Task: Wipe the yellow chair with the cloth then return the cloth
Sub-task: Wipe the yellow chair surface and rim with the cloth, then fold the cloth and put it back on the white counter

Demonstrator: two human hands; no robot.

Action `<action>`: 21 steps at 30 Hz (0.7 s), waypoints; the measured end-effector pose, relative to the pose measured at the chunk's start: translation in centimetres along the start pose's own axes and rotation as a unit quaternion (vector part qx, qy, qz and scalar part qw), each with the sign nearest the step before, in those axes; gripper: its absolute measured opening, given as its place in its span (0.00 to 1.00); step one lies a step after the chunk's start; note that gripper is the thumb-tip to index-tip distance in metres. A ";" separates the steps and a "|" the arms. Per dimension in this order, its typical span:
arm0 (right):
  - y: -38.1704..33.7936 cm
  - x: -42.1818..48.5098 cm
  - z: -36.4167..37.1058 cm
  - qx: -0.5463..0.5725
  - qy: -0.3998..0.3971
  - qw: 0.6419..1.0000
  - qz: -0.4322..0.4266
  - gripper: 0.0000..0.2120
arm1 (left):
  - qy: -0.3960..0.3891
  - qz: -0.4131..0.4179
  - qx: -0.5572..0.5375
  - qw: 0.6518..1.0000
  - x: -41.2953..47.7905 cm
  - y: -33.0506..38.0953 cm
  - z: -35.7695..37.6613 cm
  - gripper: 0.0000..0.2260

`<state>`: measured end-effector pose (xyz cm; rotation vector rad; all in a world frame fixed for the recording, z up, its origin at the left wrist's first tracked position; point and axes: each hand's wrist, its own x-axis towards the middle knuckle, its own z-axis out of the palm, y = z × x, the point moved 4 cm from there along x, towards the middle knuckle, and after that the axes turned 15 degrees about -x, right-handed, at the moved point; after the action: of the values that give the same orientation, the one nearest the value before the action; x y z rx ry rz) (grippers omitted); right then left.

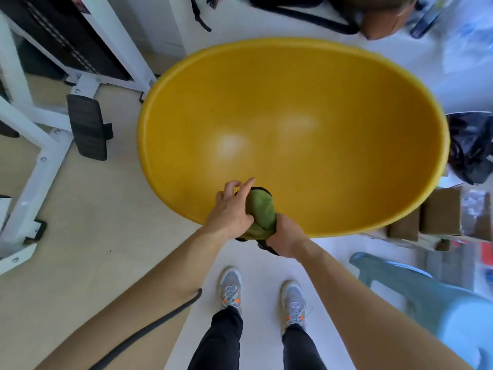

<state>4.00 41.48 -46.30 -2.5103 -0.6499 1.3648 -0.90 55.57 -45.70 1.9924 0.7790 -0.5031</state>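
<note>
Cloth (262, 213) bunched between 2 hands at chair (293, 134) rim: right hand (286, 240) clamps it, left hand (230, 212) pinches with fingers splayed, probably refolding for wiping.

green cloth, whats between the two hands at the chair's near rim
In the head view, the green cloth is bunched between the left hand and right hand, over the near rim of the yellow chair. Nothing else lies between them.

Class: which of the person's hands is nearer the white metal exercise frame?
Left. The left hand is on the frame's side of the folded green cloth; the right hand is beyond it.
</note>
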 end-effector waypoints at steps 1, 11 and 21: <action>-0.1 -1.3 -1.2 -0.011 0.013 1.000 -0.010 0.11 | -0.033 0.013 0.009 0.999 -0.8 1.4 -0.3 0.34; 2.3 -13.4 -11.4 0.077 0.134 0.987 -0.042 0.22 | -0.001 0.003 -0.068 0.998 -8.9 11.9 -4.6 0.14; 2.0 -20.7 -16.2 -0.051 0.101 0.992 -0.064 0.23 | 0.180 0.123 -0.002 0.976 -18.2 21.4 -7.5 0.11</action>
<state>8.34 30.30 -22.86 -2.5886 -0.8406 1.0426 1.28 47.90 -17.75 2.1694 0.7310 0.0080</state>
